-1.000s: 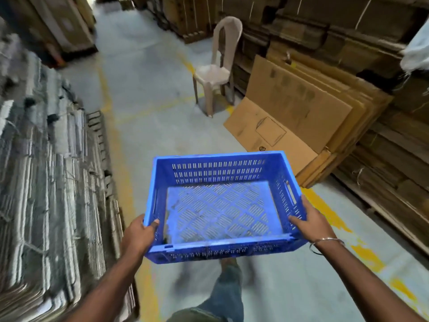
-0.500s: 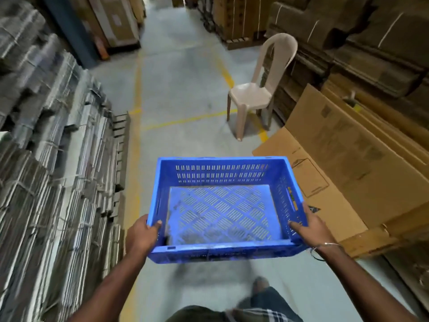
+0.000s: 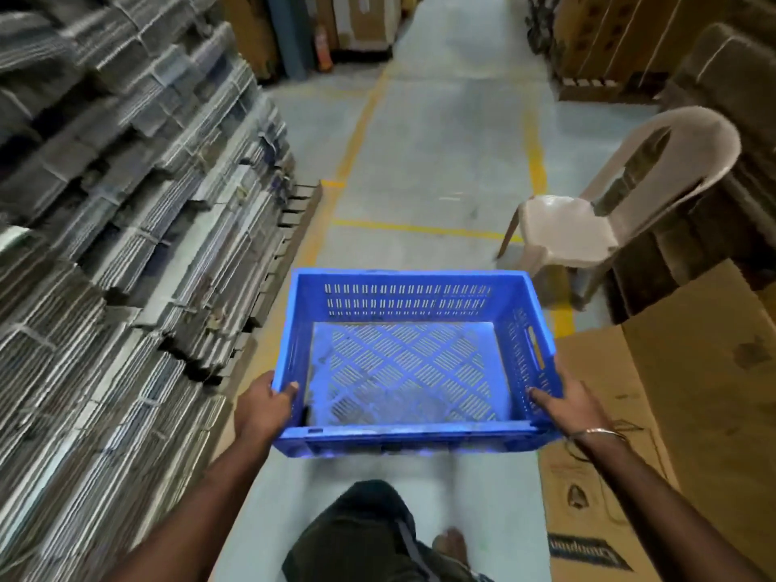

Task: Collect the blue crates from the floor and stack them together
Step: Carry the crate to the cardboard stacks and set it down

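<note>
Blue crate (image 3: 413,359) gripped both sides (thumbs over rim): left hand (image 3: 265,407), right hand (image 3: 567,403).

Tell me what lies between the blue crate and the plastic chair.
Only bare grey floor separates the blue crate from the plastic chair, seen in the head view.

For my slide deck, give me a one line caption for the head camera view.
Both hands, left hand and right hand, carry an empty blue crate along a warehouse aisle.
</note>
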The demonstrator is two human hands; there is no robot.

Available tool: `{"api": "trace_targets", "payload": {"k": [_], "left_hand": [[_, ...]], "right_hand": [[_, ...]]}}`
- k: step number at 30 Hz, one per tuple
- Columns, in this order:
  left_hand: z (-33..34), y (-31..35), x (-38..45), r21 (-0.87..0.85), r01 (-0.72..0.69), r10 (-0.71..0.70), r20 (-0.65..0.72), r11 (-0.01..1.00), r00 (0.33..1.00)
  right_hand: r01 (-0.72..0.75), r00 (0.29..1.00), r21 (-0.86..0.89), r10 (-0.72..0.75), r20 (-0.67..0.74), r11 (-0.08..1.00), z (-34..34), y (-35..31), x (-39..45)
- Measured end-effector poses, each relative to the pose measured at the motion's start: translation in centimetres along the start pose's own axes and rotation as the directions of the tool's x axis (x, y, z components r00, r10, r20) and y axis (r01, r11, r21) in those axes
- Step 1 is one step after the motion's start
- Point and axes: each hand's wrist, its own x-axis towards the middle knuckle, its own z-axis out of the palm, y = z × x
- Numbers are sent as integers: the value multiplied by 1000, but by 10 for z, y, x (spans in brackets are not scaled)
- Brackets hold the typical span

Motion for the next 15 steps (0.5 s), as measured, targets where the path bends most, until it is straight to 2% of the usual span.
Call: {"api": "trace_targets", "payload": {"k": [5, 8, 15], "left_hand": [[19, 10, 57, -120, 114, -119, -32, 986, 992], [31, 8, 107, -169, 208, -220, -52, 963, 974], [34, 10, 209, -147, 350, -361, -58, 925, 931]], "right_hand": [[126, 987, -102, -115, 114, 987, -2, -51, 124], [179, 974, -164, -152, 166, 970, 14, -105, 189], [234, 958, -182, -194, 211, 955, 73, -223, 311]]}}
